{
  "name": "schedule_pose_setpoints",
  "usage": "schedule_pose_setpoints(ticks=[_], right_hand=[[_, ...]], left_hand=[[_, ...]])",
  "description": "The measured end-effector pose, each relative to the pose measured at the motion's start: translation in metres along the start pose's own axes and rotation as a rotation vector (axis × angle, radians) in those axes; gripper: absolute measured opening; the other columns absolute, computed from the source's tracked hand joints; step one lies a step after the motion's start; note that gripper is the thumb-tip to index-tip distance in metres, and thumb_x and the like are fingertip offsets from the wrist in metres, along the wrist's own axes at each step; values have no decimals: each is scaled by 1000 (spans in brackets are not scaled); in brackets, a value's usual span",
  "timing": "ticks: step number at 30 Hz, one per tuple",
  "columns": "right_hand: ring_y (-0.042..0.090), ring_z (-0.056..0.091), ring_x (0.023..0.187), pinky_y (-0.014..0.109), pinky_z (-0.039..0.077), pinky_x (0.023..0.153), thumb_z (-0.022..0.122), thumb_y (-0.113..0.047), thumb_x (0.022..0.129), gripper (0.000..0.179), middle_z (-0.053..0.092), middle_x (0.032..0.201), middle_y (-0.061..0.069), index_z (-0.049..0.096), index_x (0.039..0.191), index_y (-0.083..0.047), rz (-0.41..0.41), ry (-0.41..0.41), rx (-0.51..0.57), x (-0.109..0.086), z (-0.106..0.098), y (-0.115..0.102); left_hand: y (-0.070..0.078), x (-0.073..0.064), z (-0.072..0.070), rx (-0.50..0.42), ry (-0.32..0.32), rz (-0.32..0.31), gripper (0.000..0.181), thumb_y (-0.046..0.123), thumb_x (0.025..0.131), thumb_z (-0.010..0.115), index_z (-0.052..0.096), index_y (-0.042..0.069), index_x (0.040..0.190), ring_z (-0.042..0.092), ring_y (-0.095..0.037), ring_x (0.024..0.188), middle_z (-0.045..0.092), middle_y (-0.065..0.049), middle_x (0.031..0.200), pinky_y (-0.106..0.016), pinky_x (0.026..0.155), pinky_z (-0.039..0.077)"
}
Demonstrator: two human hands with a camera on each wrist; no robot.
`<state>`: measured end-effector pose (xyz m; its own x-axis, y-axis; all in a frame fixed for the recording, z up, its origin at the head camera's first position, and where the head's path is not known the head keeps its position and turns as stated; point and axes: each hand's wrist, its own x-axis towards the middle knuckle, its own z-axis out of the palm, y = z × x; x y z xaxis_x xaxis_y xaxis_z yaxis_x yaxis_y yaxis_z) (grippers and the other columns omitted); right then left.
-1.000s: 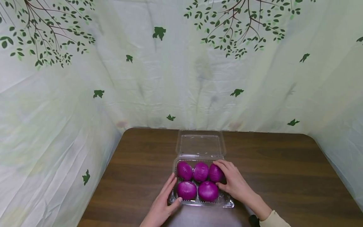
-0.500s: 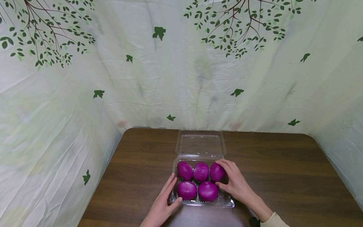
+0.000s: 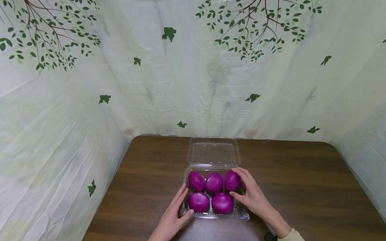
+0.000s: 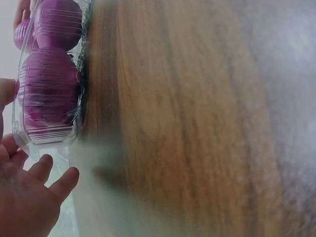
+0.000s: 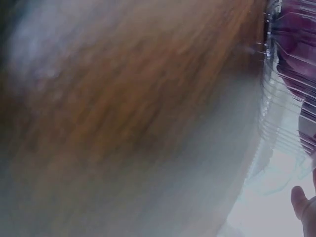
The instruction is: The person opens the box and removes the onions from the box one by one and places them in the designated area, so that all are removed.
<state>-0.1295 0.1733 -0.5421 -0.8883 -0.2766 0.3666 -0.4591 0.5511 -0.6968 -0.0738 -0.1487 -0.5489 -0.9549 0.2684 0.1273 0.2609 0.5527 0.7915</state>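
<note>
A clear plastic clamshell box (image 3: 220,217) stands on the table with its lid (image 3: 214,154) folded back. Inside are several red onions: three along the back and two (image 3: 198,202) in front. My right hand (image 3: 252,198) holds the back right onion (image 3: 232,181), fingertips behind it and thumb on its near side. At the box's left front corner, my left hand (image 3: 172,217) touches the wall with extended fingers, its thumb by the front rim. In the left wrist view, the near onion (image 4: 49,89) shows through the plastic. Only a little of my right hand (image 5: 307,210) enters the right wrist view.
The brown wooden table (image 3: 150,167) extends on both sides of the box. A pale curtain (image 3: 193,83) printed with leaves and branches hangs behind it and along its sides. A small dark object (image 3: 270,236) sits at my right wrist, beside the cream sleeve (image 3: 292,236).
My right hand has shifted slightly right, and the back right onion has moved right with it. The front right onion now sits a touch further right. My left hand has stayed in place.
</note>
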Motion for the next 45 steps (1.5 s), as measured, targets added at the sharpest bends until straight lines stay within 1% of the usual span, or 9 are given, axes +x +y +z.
schedule_pose_setpoints(ticks=[7,10,14,17,23,29,36,41,45], right_hand=[[17,51,120,47,51,94,90,-14,70,82,44,139,-2,48,141,-20,37,62,50,-3,-3,-6],[17,52,117,47,51,93,91,-7,68,82,47,135,0,50,138,-16,50,105,77,-2,-9,-19],[19,54,113,28,47,97,90,1,65,77,51,130,11,52,133,-2,37,153,126,0,-21,-40],[18,54,111,15,41,97,89,3,65,76,51,128,16,53,132,3,29,169,153,-1,-28,-45],[14,55,109,17,44,95,88,7,63,76,50,128,15,54,131,0,62,187,172,-6,-34,-42],[14,56,102,16,47,89,86,10,64,74,51,125,14,55,131,-2,94,222,209,-11,-42,-41],[13,55,97,14,49,81,86,11,62,73,51,123,13,58,128,-2,138,237,147,-19,-47,-16],[13,55,98,20,52,79,90,-1,64,76,50,124,4,57,131,-12,204,189,45,-28,-46,18],[17,57,99,27,54,78,92,-13,66,73,50,120,0,58,131,-14,250,140,-25,-32,-48,33]], left_hand=[[0,0,0,2,0,1,70,28,88,75,44,10,149,29,-20,143,25,5,161,-52,110,30],[0,0,0,1,0,0,70,29,89,74,43,10,149,29,-21,143,25,5,161,-52,110,30],[-1,0,0,1,0,-2,70,29,89,74,43,10,149,29,-22,143,25,5,161,-52,110,30],[-1,0,1,18,9,15,69,30,90,73,43,10,149,31,-24,142,26,4,161,-53,109,31],[-1,0,2,51,39,54,68,29,90,73,45,8,147,34,-28,140,29,-1,160,-55,106,34],[-1,0,2,40,37,44,67,30,91,72,45,8,148,33,-27,141,29,1,160,-55,107,33],[-2,-1,3,46,38,45,67,30,91,72,44,8,148,34,-27,141,28,1,160,-54,107,33],[-3,0,3,34,24,36,69,31,90,72,44,8,148,33,-26,141,27,1,160,-55,107,32],[-3,0,1,6,4,9,71,31,90,73,42,10,149,30,-24,142,25,4,161,-53,109,30]])
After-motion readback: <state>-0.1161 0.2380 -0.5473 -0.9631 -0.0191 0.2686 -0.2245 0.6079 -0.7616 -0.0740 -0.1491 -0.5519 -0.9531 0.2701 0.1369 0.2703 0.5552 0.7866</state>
